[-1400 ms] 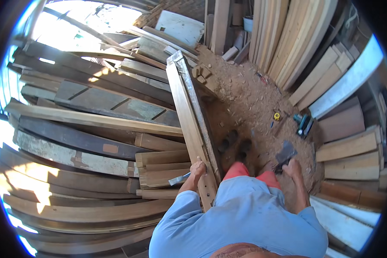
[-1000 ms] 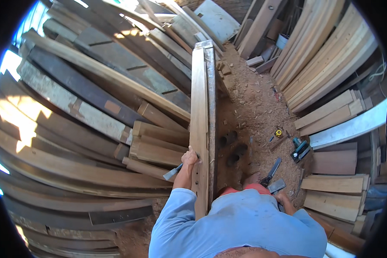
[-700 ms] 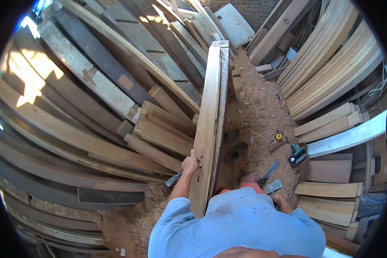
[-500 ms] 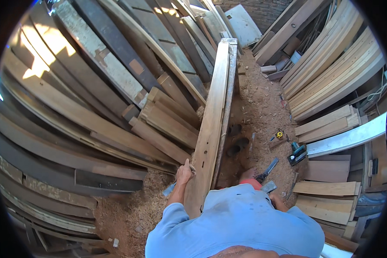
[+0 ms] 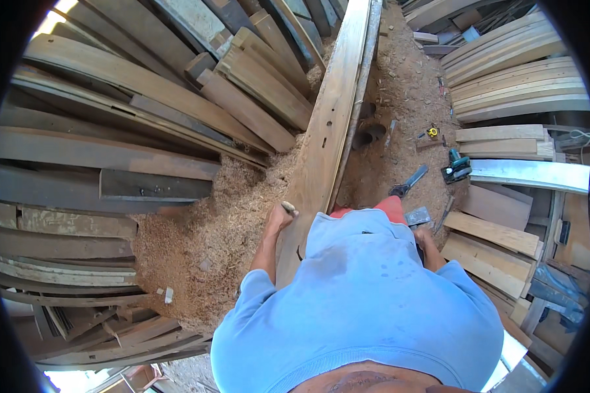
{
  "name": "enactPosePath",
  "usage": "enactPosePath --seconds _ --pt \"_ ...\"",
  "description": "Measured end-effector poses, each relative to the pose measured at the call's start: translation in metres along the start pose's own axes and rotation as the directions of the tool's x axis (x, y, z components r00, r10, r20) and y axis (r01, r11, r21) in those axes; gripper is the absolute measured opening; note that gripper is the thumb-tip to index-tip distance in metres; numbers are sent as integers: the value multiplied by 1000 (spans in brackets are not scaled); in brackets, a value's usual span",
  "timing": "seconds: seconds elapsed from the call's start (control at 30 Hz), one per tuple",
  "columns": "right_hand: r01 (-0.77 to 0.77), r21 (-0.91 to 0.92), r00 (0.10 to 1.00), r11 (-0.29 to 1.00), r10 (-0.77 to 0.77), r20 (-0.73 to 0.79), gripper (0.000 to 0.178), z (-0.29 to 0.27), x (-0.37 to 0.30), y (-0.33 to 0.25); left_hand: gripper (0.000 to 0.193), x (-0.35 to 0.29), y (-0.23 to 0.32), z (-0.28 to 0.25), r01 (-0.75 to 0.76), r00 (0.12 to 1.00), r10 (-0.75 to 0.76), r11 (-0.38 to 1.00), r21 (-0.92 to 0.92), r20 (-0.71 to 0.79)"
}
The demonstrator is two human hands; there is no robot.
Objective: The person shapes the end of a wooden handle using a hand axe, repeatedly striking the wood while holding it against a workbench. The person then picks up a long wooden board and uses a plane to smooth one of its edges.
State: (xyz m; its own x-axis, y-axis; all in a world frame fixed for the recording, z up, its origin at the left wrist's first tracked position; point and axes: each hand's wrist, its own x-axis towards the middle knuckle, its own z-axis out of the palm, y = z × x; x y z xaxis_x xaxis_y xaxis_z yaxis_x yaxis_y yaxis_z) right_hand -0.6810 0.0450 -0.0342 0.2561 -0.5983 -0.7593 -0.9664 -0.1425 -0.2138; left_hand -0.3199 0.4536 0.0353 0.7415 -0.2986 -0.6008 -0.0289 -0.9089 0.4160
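A long wooden plank [image 5: 313, 167] with a few small dark slots and holes runs away from my body along a narrow support. My left hand [image 5: 279, 217] rests at the plank's left edge, fingers curled round something small and pale that I cannot make out. At my right hip, my right hand [image 5: 425, 237] is partly hidden by my shirt; its fingers barely show. A flat grey rectangular piece [image 5: 417, 216] is right beside it, and I cannot tell whether the hand grips it. A blue-handled tool [image 5: 413, 178] lies on the ground just ahead.
Wood shavings [image 5: 196, 255] cover the ground left of the plank. Stacked boards [image 5: 124, 141] fill the left, with more timber [image 5: 518, 92] at right. A teal power tool [image 5: 457, 167] and a yellow tape measure [image 5: 432, 132] lie on the right. Dark round shapes [image 5: 370, 134] sit beside the plank.
The view has tipped down and nearer, so the scene sits higher in the picture. My left hand is closer to my body along the plank's left edge.
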Motion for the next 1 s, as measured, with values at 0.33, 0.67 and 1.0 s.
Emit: enactPosePath --seconds 0.33,0.67,1.0 --pt "138 -211 985 968 -111 135 50 101 29 122 28 7 -14 4 -47 997 49 998 28 -53" --pt "570 -249 804 783 -470 363 42 192 6 276 28 -37 -27 25 -28 978 43 997 78 -205" --pt "219 383 912 897 -328 246 47 203 -100 316 22 -116 -67 58 -90 914 125 990 106 -386"
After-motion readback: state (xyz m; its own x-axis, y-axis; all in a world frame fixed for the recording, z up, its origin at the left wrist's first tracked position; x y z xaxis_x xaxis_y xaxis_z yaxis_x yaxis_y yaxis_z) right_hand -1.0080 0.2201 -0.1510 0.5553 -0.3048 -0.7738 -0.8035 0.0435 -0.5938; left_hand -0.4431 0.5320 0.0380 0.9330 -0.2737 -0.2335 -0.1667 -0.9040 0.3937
